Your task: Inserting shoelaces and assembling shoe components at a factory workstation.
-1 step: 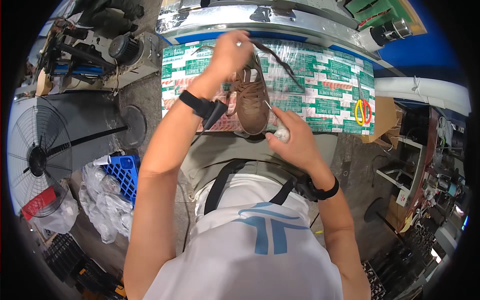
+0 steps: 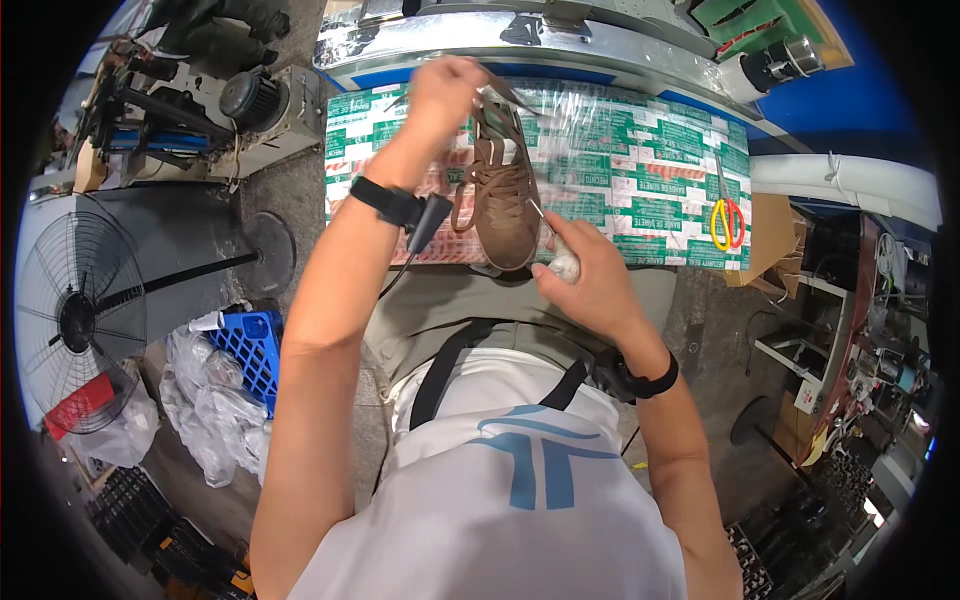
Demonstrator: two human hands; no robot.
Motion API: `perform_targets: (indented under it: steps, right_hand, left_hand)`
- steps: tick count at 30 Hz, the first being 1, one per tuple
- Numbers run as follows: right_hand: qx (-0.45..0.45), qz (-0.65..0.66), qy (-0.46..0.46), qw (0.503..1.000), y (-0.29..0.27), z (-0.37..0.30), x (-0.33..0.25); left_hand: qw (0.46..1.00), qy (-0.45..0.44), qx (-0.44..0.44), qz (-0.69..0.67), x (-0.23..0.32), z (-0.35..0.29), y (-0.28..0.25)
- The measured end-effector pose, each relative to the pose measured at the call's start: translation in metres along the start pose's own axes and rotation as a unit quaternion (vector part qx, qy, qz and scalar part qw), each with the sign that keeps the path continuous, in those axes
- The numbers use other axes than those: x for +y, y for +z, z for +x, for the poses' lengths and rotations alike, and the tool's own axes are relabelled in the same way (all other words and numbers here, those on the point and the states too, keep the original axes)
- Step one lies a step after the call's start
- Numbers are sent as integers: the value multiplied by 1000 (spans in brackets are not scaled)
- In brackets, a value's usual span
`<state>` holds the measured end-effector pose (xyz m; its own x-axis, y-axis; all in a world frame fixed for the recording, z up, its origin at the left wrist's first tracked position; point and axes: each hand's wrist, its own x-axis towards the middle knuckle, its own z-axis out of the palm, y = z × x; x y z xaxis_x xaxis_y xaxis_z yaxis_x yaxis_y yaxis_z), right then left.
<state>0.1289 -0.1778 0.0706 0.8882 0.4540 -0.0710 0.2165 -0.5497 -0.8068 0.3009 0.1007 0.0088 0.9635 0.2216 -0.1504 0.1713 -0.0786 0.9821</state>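
Note:
A brown lace-up shoe (image 2: 508, 215) lies on the bench top, toe toward me, its laces tied and a loop hanging on its left. Beyond the shoe's heel, my left hand (image 2: 446, 92) is raised and closed on a dark brown strip (image 2: 508, 92), which trails off to the right and is blurred. My right hand (image 2: 592, 275) is beside the toe, wrapped around the whitish handle of an awl-like tool (image 2: 564, 264). The tool's thin metal tip points at the shoe's right side; whether it touches is unclear.
Scissors (image 2: 722, 225) with yellow and red handles lie at the right of the tape-covered bench top (image 2: 660, 160). A metal rail (image 2: 440, 50) runs along the back. Left are a fan (image 2: 78, 320), a blue crate (image 2: 248, 355) and plastic bags (image 2: 205, 400); a cardboard box (image 2: 775, 240) is right.
My left hand has moved slightly left and away from me, and the strip has swung up from the bench top. My right hand, the tool and the shoe stay almost unmoved.

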Motion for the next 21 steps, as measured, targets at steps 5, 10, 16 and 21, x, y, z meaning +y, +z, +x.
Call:
perform_targets:
  steps: [5,10,16,21]
  right_hand:
    - [26,2,-23,999,0,19,-1]
    - [44,-24,-49,998,2,37,3]
    - [28,-34,-58,997,5,46,4]
    - [4,-116,-89,989,0,43,-1]
  left_hand:
    - [978,-195,68,-18,-30,22,-83]
    - [980,46,123,147,-24,-29,-80]
    - [905,208,-113,354,21,-90,-7]
    - [930,166,-105,312,16,-88,-3]
